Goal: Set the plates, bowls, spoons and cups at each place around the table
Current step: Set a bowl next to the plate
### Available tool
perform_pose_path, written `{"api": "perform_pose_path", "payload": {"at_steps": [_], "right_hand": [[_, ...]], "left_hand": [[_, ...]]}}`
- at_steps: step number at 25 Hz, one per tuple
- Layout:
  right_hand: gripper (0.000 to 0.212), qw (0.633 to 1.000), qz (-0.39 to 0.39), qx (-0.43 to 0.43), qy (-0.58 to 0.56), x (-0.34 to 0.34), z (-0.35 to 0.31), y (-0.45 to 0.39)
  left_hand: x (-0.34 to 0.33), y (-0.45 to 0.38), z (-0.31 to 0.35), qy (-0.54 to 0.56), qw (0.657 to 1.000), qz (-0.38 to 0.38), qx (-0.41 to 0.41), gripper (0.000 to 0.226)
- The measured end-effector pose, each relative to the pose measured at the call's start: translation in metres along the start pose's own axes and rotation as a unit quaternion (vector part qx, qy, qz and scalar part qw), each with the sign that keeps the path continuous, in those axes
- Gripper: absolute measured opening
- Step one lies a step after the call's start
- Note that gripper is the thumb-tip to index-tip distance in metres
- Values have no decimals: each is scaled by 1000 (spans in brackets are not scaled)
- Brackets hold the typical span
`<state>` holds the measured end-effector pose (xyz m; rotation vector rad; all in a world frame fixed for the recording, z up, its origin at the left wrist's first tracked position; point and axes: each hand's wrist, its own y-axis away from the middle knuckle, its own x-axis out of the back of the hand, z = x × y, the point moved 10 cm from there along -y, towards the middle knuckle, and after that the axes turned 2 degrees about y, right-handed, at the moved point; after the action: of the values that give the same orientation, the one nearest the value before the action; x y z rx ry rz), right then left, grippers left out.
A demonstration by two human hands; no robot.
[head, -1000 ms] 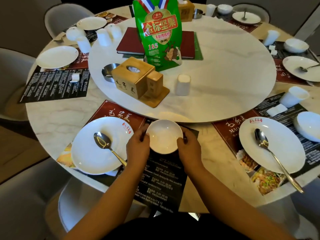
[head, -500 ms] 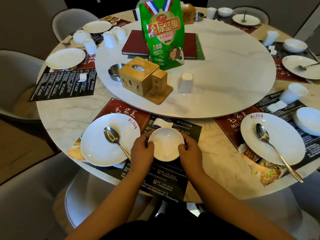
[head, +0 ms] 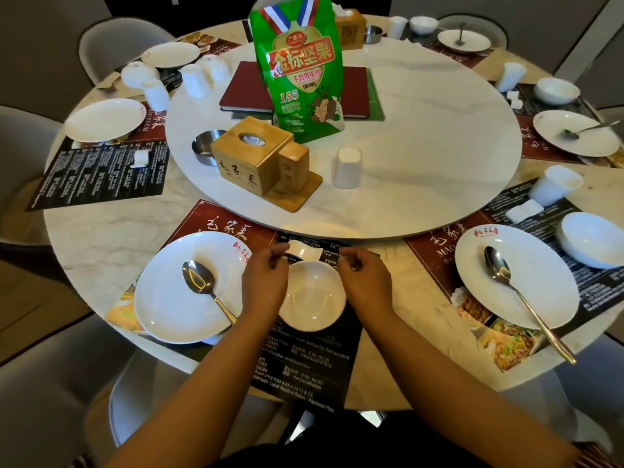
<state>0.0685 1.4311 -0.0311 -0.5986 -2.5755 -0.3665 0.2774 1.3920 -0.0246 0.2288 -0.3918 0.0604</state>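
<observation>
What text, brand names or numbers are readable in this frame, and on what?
"金标坚果" and "185": tall green snack bag on the turntable.
"毛家菜": red paper placemat under the near left plate.
"9:00-00:00": black paper menu mat under the small white bowl; other print there is blurred.
Wooden tissue box: characters unclear.

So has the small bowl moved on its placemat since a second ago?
Yes. The bowl came toward the person, away from the turntable edge, uncovering a folded napkin.

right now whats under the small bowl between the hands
The small bowl sits on a black printed menu mat, just below a folded white napkin. Whatever print lies directly beneath the bowl is covered. Neither hand, left or right, grips it.
</observation>
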Motion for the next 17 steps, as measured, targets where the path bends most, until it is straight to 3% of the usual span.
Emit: {"api": "perform_pose_path", "payload": {"at_steps": [4,8,12,17], "right_hand": [[25,998,12,61,6,14,-47,-69],[49,987,-10,102,124,11,-84,-144],[67,969,-73,125,200,-1,-95,-196],[63,967,-107,140,185,-16,-91,-219]], "left_hand": [[-33,-38,45,62,997,-47,-8,28],[-79,-85,77,95,992,-87,-5,33],[-111,-130,65,118,988,-76,60,40],[-127,-144,55,134,984,-76,84,34]]}}
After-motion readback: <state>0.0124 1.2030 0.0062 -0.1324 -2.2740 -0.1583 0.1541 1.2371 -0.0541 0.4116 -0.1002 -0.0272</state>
